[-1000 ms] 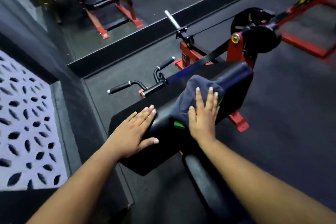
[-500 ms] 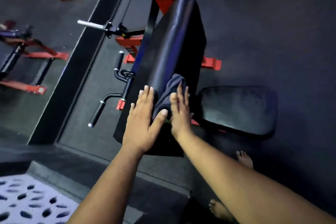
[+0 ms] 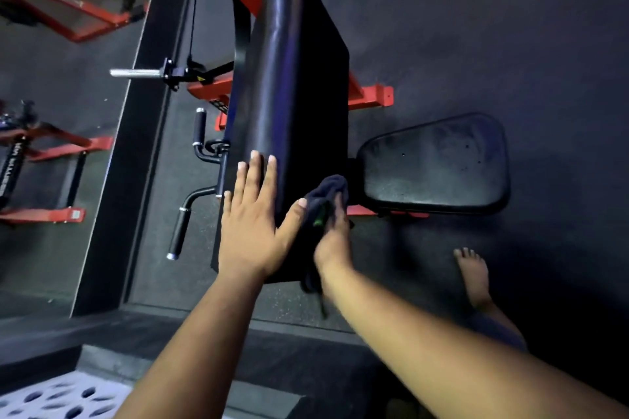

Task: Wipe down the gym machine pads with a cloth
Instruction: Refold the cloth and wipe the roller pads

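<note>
Taking the long black pad (image 3: 292,105) as my landmark: off its left side the handle bar (image 3: 180,228) juts out, untouched. My left hand (image 3: 253,224) lies flat on the pad's near left part, fingers straight, holding nothing, bracing as it did a second ago. Since then my right hand (image 3: 332,238) has slid the dark cloth (image 3: 325,196) off the pad's top and onto its near right edge, fingers curled round it. I judge the top face wiped and the side underway. Right of the pad, the seat pad (image 3: 439,160) looks dusty and untouched.
</note>
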Motion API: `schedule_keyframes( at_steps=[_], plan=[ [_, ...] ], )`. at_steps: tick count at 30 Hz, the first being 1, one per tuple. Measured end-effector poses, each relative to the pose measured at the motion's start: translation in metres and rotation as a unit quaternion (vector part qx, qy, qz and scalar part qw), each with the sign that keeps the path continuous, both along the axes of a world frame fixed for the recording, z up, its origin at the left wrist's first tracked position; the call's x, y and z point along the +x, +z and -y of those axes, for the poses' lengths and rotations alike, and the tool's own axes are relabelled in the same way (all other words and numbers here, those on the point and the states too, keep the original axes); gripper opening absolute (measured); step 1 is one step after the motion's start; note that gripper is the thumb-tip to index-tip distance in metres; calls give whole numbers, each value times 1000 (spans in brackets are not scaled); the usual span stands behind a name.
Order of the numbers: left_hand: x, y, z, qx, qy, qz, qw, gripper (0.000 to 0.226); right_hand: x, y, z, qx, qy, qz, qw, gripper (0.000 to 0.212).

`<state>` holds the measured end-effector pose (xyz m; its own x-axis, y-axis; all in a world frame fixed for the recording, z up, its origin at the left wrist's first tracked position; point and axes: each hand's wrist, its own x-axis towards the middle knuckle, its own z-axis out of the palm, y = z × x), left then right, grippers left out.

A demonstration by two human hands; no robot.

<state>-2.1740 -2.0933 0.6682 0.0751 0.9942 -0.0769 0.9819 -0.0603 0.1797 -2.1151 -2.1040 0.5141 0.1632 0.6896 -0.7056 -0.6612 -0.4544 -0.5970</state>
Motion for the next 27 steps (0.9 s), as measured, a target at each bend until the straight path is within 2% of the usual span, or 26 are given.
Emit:
schedule_keyframes(
  at_steps=[1,2,3,4,5,6,7,8,9,10,12,13,15,16,19,21,23,25,27],
  plan=[
    [0,0,0,0,0,5,1000,84,-9,8,18,69,-7,115,991,75],
    [0,0,0,-2,3,9,1000,84,-9,8,25,145,51,167,974,67],
    [1,0,-1,-2,5,11,1000,84,-4,-3,33,193,99,262,940,62],
    [2,1,-1,-2,5,11,1000,84,15,-8,32,204,138,326,913,60],
    [2,1,0,-2,7,10,1000,84,22,-23,22,164,149,347,911,53],
    [2,1,0,-1,7,10,1000,85,28,-35,3,86,120,260,954,39],
    [2,1,0,0,8,10,1000,85,36,-42,-19,13,65,196,978,29],
    [2,1,-1,-1,9,11,1000,85,42,-48,-37,-45,17,124,991,30],
    [2,1,0,-2,9,11,1000,84,42,-39,-46,-40,-16,61,997,32],
    [2,1,1,-1,10,13,1000,84,36,-26,-46,-16,-24,39,999,32],
    [1,1,0,1,9,14,1000,84,19,5,-18,26,6,78,997,29],
    [1,1,0,1,8,14,1000,84,16,19,3,81,-13,76,994,34],
    [0,2,-1,-2,11,17,1000,85,10,39,39,239,34,129,962,51],
    [1,2,0,-5,14,21,1000,87,10,41,38,276,48,167,945,56],
    [0,3,1,-8,17,35,999,92,25,47,-19,285,85,203,933,60],
    [0,4,0,-13,17,30,999,90,42,46,-71,267,171,249,915,60],
    [2,4,-1,-17,21,17,999,88,52,44,-110,262,202,281,901,62],
    [3,5,2,-22,22,8,999,86,53,50,-111,275,184,293,897,72],
    [3,5,2,-24,26,4,999,85,52,55,-77,260,201,316,890,91]
  ],
)
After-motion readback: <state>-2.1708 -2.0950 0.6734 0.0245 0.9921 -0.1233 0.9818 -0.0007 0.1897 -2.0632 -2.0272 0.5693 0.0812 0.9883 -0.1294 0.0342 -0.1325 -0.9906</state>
